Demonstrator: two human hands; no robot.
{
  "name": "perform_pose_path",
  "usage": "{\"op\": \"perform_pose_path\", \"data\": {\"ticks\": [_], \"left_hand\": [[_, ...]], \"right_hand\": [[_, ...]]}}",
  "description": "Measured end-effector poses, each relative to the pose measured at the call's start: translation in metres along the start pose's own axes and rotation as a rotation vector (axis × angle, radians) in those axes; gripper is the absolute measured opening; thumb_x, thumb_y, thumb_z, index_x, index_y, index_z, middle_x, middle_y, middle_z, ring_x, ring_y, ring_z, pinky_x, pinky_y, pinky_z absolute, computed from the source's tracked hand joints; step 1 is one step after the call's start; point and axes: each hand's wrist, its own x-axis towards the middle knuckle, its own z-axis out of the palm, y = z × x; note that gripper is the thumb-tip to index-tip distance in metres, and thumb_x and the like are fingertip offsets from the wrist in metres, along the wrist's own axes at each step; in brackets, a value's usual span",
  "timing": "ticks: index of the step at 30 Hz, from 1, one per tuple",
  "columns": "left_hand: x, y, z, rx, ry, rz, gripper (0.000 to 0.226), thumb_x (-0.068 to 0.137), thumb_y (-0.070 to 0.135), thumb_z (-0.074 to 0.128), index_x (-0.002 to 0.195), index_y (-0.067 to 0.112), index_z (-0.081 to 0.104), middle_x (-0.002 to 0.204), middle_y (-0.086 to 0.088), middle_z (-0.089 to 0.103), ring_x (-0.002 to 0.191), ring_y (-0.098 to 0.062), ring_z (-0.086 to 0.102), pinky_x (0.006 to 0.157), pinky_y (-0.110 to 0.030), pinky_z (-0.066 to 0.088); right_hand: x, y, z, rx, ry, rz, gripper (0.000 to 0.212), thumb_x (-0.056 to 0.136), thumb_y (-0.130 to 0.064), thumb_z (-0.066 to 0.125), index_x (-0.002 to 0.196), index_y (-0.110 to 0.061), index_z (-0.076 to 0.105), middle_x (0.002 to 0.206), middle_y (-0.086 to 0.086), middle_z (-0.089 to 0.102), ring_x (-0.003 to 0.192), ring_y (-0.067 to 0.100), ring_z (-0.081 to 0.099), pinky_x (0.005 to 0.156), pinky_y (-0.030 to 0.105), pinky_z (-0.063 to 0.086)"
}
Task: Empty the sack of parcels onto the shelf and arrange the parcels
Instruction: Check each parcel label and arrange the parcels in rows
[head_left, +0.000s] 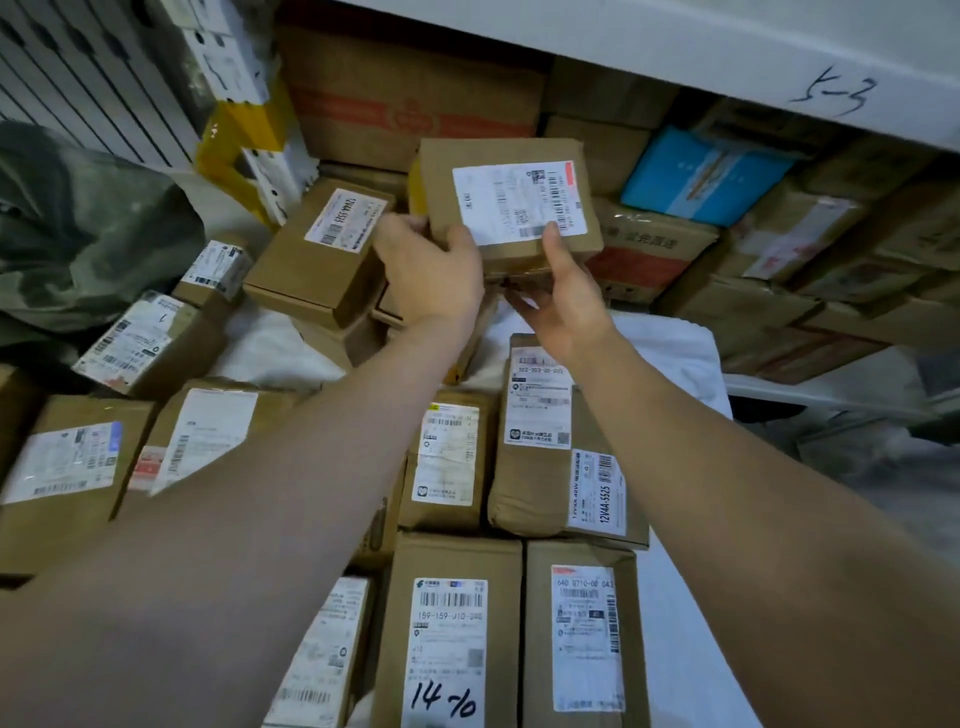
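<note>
A brown cardboard parcel (511, 202) with a white shipping label is lifted above the pile, label facing me. My left hand (431, 270) grips its lower left edge. My right hand (563, 299) holds its lower right corner, thumb on the label. Below lie several brown parcels on a white sack (670, 343), among them one marked "14" (449, 634) and one to its right (584, 639). Another box (319, 254) rests tilted left of the held parcel.
The white shelf board (675, 47) marked "5-3" runs overhead. Stacked cartons (415, 98) and a blue parcel (706, 176) fill the shelf behind. A green sack (78, 223) slumps at the left. Grey floor (893, 467) shows at the right.
</note>
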Motion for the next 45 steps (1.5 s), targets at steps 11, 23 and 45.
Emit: {"op": "perform_pose_path", "data": {"ticks": [11, 23, 45], "left_hand": [[-0.123, 0.002, 0.127, 0.006, -0.524, 0.077, 0.084, 0.078, 0.010, 0.069, 0.147, 0.029, 0.024, 0.133, -0.006, 0.037, 0.113, -0.016, 0.051, 0.097, -0.026, 0.044], [-0.154, -0.033, 0.189, 0.384, -0.780, -0.009, 0.041, 0.098, 0.028, 0.047, 0.138, 0.020, 0.051, 0.133, -0.001, 0.058, 0.115, -0.025, 0.058, 0.086, -0.027, 0.047], [-0.054, -0.037, 0.115, 0.289, 0.368, -0.260, 0.047, 0.087, 0.031, 0.064, 0.127, 0.012, 0.048, 0.133, -0.012, 0.044, 0.123, -0.028, 0.044, 0.102, -0.037, 0.040]], "right_hand": [[-0.018, -0.059, -0.155, 0.074, 0.169, -0.012, 0.045, 0.092, -0.046, 0.061, 0.131, -0.024, 0.055, 0.123, 0.007, 0.065, 0.115, 0.027, 0.061, 0.092, 0.046, 0.054], [-0.017, -0.049, -0.263, -0.290, 0.377, 0.147, 0.035, 0.092, -0.037, 0.064, 0.126, -0.030, 0.060, 0.113, -0.006, 0.071, 0.098, 0.017, 0.069, 0.082, 0.038, 0.058], [0.040, -0.013, -0.114, -1.031, 0.178, -0.306, 0.032, 0.100, -0.022, 0.049, 0.129, -0.014, 0.060, 0.125, 0.006, 0.064, 0.110, 0.020, 0.060, 0.089, 0.025, 0.045]]}}
